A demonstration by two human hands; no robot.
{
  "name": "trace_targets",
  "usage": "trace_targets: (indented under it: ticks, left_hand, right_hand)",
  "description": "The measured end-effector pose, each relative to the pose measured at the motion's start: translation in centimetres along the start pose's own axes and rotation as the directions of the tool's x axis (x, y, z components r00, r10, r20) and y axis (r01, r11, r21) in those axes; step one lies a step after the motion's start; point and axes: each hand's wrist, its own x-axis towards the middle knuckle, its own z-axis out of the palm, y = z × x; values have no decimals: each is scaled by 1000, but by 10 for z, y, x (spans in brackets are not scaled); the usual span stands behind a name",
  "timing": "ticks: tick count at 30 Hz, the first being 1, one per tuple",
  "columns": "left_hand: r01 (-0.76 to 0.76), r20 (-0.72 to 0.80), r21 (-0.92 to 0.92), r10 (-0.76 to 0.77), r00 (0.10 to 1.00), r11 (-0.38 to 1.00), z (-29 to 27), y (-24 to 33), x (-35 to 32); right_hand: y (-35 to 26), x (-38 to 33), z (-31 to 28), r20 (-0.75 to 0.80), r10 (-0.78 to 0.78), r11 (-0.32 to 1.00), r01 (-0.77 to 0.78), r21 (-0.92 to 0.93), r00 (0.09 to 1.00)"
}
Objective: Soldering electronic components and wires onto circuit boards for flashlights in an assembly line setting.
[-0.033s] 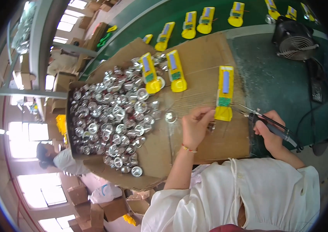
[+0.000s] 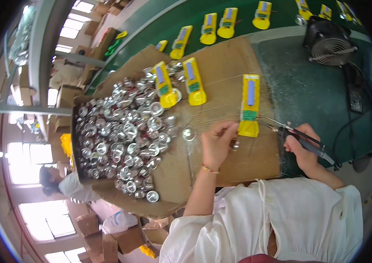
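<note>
Yellow housing (image 2: 243,96), with its violet strip and green board, lies on the cardboard (image 2: 225,70) right of centre in the frame. My left grip (image 2: 216,139) has thumb and forefinger pressed together just beside its lower end; I cannot tell what is between them. Near those fingertips sits a small silvery piece (image 2: 235,143). My right grip (image 2: 304,148) is wrapped around a soldering iron (image 2: 322,154), its thin metal end reaching the green board. Silvery cups (image 2: 124,136) heap at left of centre, and a black fan (image 2: 330,44) stands on the worktop (image 2: 291,65), upper right.
</note>
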Motion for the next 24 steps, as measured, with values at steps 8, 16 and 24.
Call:
trace_targets:
  ticks: [8, 16, 24]
  left_hand:
    - [-76, 118, 258, 47, 992, 963, 6, 5, 9]
    - [-194, 215, 402, 113, 970, 895, 13, 8, 18]
    - [-164, 263, 422, 53, 963, 891, 9, 12, 25]
  right_hand:
    - [2, 2, 0, 9, -51, 992, 51, -111, 999]
    - [2, 8, 3, 16, -37, 993, 39, -109, 999]
    - [0, 9, 3, 53, -80, 973, 90, -214, 995]
